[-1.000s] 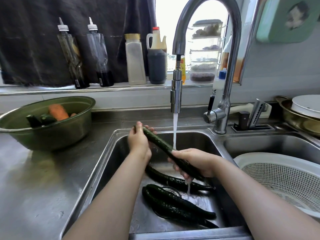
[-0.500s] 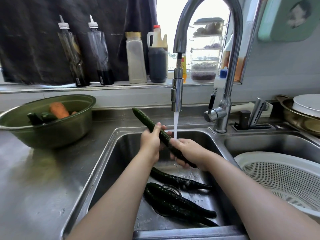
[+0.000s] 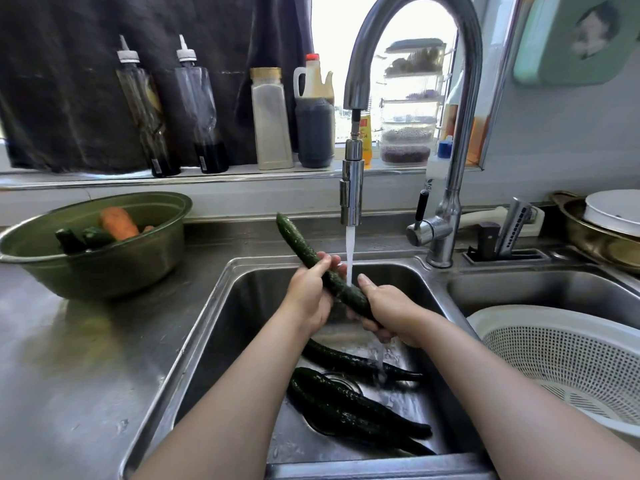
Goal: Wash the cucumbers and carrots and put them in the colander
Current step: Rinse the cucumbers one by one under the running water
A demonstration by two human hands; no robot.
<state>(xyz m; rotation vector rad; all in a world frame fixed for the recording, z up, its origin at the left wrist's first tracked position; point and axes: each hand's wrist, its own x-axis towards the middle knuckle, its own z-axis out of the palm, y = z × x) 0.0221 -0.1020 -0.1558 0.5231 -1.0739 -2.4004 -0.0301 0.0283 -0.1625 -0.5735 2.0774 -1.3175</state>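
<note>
Left of the hands, on the steel desk [image 3: 69, 375], a green bowl [image 3: 104, 275] holds a carrot [image 3: 119, 223] and some cucumber ends [image 3: 83, 237]. To their right sits a white colander [image 3: 519, 317]. Below the hands, loose cucumbers [image 3: 356, 407] lie in the sink [image 3: 239, 306]. Both forearms reach forward and meet under the tap [image 3: 351, 195]. The left hand [image 3: 308, 296] and right hand [image 3: 391, 306] both grasp one tilted cucumber [image 3: 301, 244]. Its free end pokes up past the left hand, and water [image 3: 349, 251] strikes it between them.
</note>
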